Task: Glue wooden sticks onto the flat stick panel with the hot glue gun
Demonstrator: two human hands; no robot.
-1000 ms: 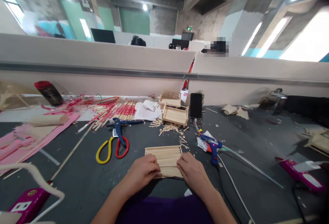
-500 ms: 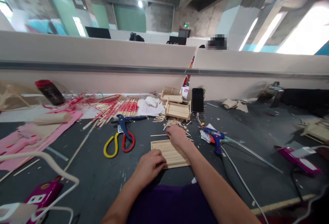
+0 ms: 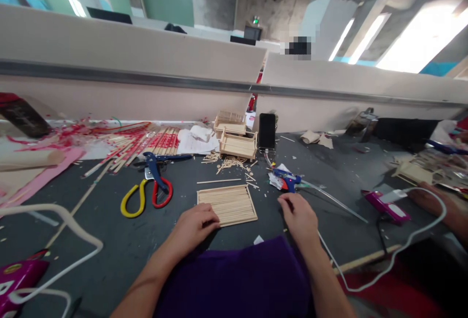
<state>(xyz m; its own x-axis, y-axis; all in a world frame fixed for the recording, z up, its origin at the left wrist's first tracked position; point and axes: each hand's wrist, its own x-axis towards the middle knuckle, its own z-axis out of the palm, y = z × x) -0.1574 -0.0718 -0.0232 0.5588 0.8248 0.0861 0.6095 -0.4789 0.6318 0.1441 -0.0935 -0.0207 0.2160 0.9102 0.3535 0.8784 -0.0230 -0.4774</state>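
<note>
A flat panel of glued wooden sticks [image 3: 228, 203] lies on the dark table in front of me. My left hand [image 3: 193, 228] rests with curled fingers on the panel's near left corner, holding it down. My right hand [image 3: 300, 218] is off the panel, to its right. Its fingers curl over the handle of the blue glue gun [image 3: 287, 180], which lies on scraps of paper. One loose stick [image 3: 218, 181] lies just beyond the panel.
Yellow-and-red scissors [image 3: 141, 198] and a blue cutter [image 3: 155, 169] lie left of the panel. Behind are two small stick crates [image 3: 237, 145], a standing phone [image 3: 266, 130] and red-wrapped chopsticks [image 3: 146, 142]. At the right are a pink power strip [image 3: 387, 206] and another person's hand [image 3: 433, 201].
My right hand left the panel, reached to the loose sticks behind it, then swung right and back to the glue gun. My left hand stayed on the panel. My view shifted right.
</note>
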